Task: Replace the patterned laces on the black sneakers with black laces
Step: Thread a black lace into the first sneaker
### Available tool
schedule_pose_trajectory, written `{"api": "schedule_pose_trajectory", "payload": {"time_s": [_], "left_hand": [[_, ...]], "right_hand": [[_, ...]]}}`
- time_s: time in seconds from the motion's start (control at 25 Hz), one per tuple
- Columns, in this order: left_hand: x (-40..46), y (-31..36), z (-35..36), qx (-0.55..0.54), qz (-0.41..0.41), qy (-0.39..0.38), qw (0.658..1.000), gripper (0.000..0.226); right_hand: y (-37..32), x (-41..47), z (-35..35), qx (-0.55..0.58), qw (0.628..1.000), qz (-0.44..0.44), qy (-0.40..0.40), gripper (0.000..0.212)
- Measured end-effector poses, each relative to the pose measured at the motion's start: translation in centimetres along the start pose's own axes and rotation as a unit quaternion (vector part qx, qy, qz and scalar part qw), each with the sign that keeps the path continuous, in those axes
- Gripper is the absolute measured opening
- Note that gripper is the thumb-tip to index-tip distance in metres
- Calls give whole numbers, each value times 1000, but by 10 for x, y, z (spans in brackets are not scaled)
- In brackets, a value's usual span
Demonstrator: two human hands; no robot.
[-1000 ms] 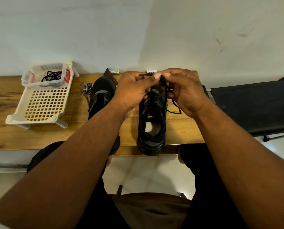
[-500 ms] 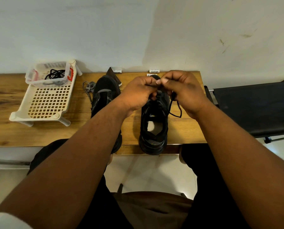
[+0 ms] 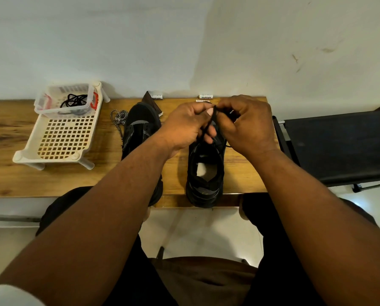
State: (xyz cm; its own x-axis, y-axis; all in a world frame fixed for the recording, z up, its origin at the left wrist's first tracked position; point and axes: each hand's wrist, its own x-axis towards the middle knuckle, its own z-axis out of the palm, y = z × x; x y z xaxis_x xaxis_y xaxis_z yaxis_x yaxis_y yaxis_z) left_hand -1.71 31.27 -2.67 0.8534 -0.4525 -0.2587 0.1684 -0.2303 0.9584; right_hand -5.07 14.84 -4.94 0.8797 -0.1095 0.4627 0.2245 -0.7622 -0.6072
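Two black sneakers stand side by side on the wooden table point(image 3: 12, 177), toes toward the wall. Over the front of the right sneaker point(image 3: 205, 173), my left hand point(image 3: 185, 127) and my right hand point(image 3: 248, 124) meet, each pinching a strand of the black lace point(image 3: 209, 123) that runs down into the shoe's eyelets. My left forearm covers part of the left sneaker point(image 3: 138, 131). A patterned black-and-white lace point(image 3: 118, 117) lies coiled beside the left sneaker. A clear tub point(image 3: 52, 107) holds another black lace point(image 3: 74, 100).
The clear tub sits at the far end of a cream perforated tray point(image 3: 61, 138) at the table's left. A dark card point(image 3: 151, 102) and small white labels point(image 3: 205, 97) lie by the wall. A black chair seat point(image 3: 339, 146) stands to the right.
Both hands stayed over the right sneaker's front, working the black lace. The loop hanging to the right of the shoe has drawn in under my right hand.
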Motion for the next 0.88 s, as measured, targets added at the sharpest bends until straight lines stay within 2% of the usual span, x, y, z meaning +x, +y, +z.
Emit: {"api": "schedule_pose_trajectory", "payload": {"time_s": [0.16, 0.24, 0.32, 0.4, 0.48, 0.52, 0.56, 0.6, 0.64, 0.68, 0.72, 0.76, 0.8, 0.88], "left_hand": [[2, -1, -6, 2, 15, 134, 991, 16], [5, -3, -15, 4, 20, 215, 976, 15], [7, -6, -23, -86, 14, 253, 964, 18], [4, -6, -31, -293, 20, 232, 927, 22], [-3, -6, -44, -472, 30, 176, 863, 27], [-7, -7, -52, -509, 27, 154, 846, 30], [-9, -9, -62, -501, 21, 146, 853, 30], [-11, -13, -72, -432, 19, 156, 888, 29], [-13, -18, -80, -286, 27, 181, 941, 26], [-15, -24, -87, -71, 40, 209, 975, 19], [-17, -30, -91, 146, 46, 216, 964, 10], [-18, -37, -94, 298, 26, 202, 933, 11], [-20, -43, -94, 384, -8, 175, 907, 19], [-22, -48, -90, 460, -54, 142, 875, 42]], "right_hand": [[-1, 4, -2, 138, 986, 89, 6, 11], [-1, 7, -8, 259, 949, 175, 33, 14], [2, 9, -16, 327, 908, 254, 59, 25], [5, 10, -25, 418, 840, 335, 91, 31], [11, 11, -35, 551, 725, 399, 107, 35], [12, 11, -38, 593, 682, 416, 100, 38], [17, 11, -38, 599, 672, 426, 89, 39], [20, 11, -38, 554, 708, 432, 72, 37], [26, 10, -34, 452, 786, 420, 43, 35], [31, 8, -31, 313, 863, 396, 0, 32], [35, 6, -26, 183, 911, 368, -45, 28], [36, 3, -22, 91, 927, 350, -96, 24], [37, 1, -18, 37, 926, 344, -149, 21], [35, -1, -14, -15, 905, 349, -245, 14]]}}
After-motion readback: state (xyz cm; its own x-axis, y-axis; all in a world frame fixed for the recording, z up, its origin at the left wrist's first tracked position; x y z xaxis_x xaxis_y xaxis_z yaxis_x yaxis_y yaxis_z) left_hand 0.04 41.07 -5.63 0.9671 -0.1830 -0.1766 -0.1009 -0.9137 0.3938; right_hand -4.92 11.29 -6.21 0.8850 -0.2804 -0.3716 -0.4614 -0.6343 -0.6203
